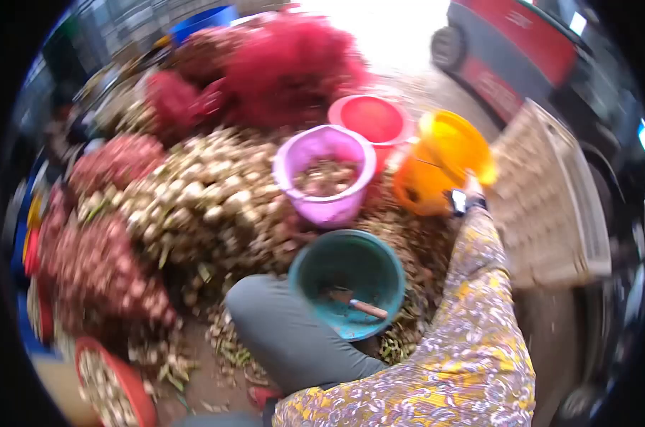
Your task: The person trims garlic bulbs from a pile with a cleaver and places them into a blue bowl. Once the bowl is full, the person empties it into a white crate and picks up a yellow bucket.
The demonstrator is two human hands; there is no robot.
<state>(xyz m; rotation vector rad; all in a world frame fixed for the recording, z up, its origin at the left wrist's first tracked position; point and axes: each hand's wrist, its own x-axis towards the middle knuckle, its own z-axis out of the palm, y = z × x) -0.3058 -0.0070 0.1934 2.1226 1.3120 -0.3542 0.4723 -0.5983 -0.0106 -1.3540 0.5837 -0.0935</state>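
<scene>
My right hand (472, 186) reaches forward to the rim of a tilted yellow-orange bucket (443, 139); its fingers are blurred, and a watch is on the wrist. My left hand is out of sight. A teal basin (310, 263) stands by my knee with a wooden-handled tool (365, 307) lying inside. Beyond it, a purple bucket (283, 167) holds some bulbs (327, 178). Behind the purple bucket is a red-pink basin (374, 119).
A large heap of pale bulbs (216, 192) lies at left centre, beside red mesh sacks (112, 267). An orange-red tub (141, 391) of bulbs is at lower left. A pale crate (550, 206) leans at right, before a red and grey vehicle (511, 57).
</scene>
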